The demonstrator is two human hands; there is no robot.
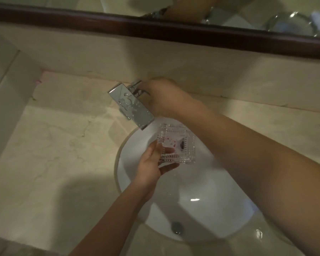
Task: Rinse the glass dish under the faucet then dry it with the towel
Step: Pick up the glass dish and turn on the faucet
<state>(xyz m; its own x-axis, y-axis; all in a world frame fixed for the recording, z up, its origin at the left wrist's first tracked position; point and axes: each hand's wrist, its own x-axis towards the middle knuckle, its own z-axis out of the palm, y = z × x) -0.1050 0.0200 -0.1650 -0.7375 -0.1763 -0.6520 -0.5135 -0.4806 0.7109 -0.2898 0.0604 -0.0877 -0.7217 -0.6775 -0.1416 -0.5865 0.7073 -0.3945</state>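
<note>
A square cut-glass dish with a ribbed rim hangs over the white sink, just below and right of the spout of the chrome faucet. Reddish specks and a dark spot show through its bottom. My left hand grips the dish by its near-left corner, fingers under it and thumb on the rim. My right hand reaches past the dish and is closed on the faucet handle behind the spout. I cannot tell whether water runs. No towel is in sight.
The oval white sink has its drain near the front. Beige stone counter spreads to the left and behind. A dark-framed mirror runs along the top, with a glass bowl reflected at the far right.
</note>
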